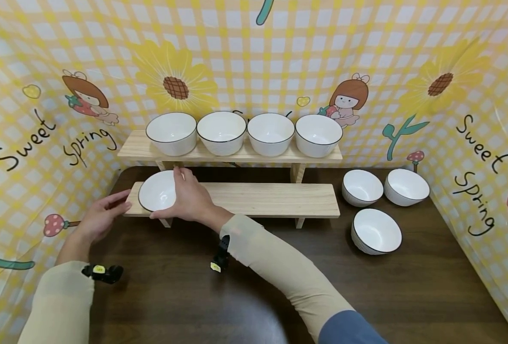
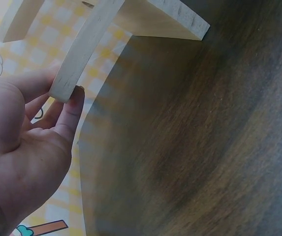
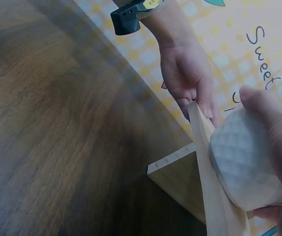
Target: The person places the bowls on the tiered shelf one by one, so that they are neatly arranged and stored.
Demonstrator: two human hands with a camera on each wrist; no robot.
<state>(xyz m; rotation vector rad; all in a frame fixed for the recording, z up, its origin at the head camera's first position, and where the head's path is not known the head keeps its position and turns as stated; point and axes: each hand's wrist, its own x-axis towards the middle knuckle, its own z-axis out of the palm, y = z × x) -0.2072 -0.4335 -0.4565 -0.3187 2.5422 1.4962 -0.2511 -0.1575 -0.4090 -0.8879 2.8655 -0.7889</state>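
A white bowl [image 1: 157,191] with a dark rim sits at the left end of the lower wooden shelf [image 1: 271,198]. My right hand [image 1: 191,196] holds this bowl, thumb at the near side and fingers at the far side. In the right wrist view, the dimpled outside of the bowl [image 3: 241,157] rests against the board. My left hand [image 1: 101,215] grips the left end of the same shelf. The left wrist view shows the thumb and fingers of the left hand [image 2: 32,142] on either face of the board end [image 2: 74,69].
Several matching bowls [image 1: 221,134] stand in a row on the upper shelf [image 1: 135,145]. Three smaller-looking white bowls [image 1: 362,187] are grouped on the dark wooden table [image 1: 185,286], right of the stand. Checked yellow cloth [image 1: 262,62] surrounds the table at the back and sides.
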